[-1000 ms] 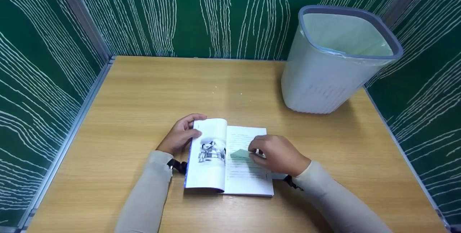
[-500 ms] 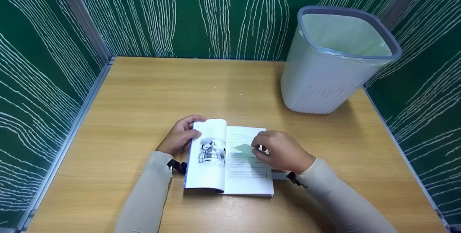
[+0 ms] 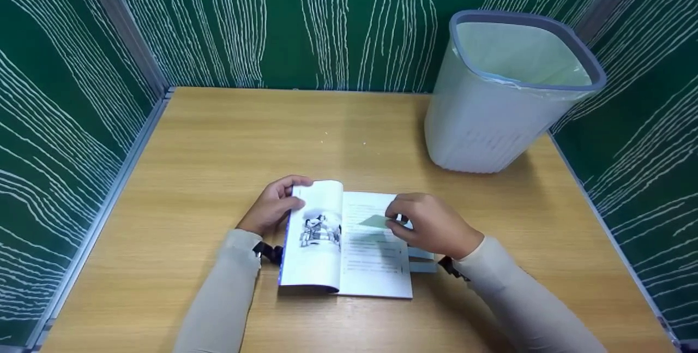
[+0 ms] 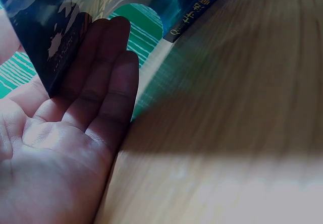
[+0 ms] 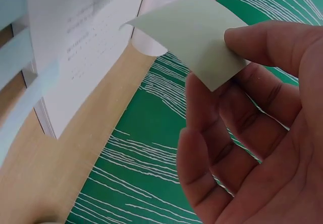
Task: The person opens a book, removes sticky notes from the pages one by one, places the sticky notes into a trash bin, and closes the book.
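Note:
An open book [image 3: 376, 276] lies on the wooden table, with a black-and-white drawing on its left page and printed lines on the right one. My left hand [image 3: 272, 205] grips the left side, thumb on the page and fingers beneath the dark blue cover [image 4: 38, 37]. Between thumb and fingers, my right hand [image 3: 433, 225] pinches a pale green sticky note [image 5: 199, 35] over the right page. The note is slightly bowed, one corner pointing toward the book. Pale blue paper strips [image 3: 422, 267] stick out from the book's right edge.
A pale waste bin [image 3: 485, 118] with a grey rim and a light liner stands at the table's back right. Tiny white specks [image 3: 364, 143] dot the wooden table [image 3: 245, 135]. Green panels [image 3: 283, 25] with white wavy lines enclose the back and sides.
My right hand has shifted a little right and away from me with the sticky note, uncovering more of the blue strips. The left hand and the book stay put.

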The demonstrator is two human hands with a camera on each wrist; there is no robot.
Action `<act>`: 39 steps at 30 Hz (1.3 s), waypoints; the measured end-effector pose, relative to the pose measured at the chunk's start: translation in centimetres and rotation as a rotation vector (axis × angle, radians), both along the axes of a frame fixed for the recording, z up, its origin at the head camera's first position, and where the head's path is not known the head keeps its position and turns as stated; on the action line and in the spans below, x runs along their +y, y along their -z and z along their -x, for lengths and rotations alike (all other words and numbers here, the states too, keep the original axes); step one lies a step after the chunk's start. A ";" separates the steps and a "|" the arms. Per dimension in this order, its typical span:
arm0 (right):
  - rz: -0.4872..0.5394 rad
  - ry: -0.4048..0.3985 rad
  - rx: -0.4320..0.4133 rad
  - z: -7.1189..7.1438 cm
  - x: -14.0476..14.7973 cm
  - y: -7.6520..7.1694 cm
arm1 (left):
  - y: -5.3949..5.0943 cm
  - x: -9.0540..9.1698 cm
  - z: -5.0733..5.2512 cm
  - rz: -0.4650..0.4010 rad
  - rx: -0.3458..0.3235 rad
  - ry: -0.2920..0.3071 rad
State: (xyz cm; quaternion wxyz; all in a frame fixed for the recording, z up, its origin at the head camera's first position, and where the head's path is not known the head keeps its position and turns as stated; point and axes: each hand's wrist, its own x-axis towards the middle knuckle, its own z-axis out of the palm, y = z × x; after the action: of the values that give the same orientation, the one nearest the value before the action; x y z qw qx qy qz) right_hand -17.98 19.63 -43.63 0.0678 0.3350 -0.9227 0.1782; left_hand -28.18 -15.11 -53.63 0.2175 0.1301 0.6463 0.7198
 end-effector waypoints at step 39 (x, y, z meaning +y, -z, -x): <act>-0.005 0.106 0.216 1.6 2.9 -6.8 | 0.3 0.1 0.0 -0.035 -0.011 0.001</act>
State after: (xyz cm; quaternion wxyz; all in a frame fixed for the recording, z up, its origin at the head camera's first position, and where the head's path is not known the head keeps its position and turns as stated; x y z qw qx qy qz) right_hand -19.54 22.55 -36.78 0.1755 0.3029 -0.9269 0.1350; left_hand -28.15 -14.99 -53.90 0.2190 0.1301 0.6324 0.7315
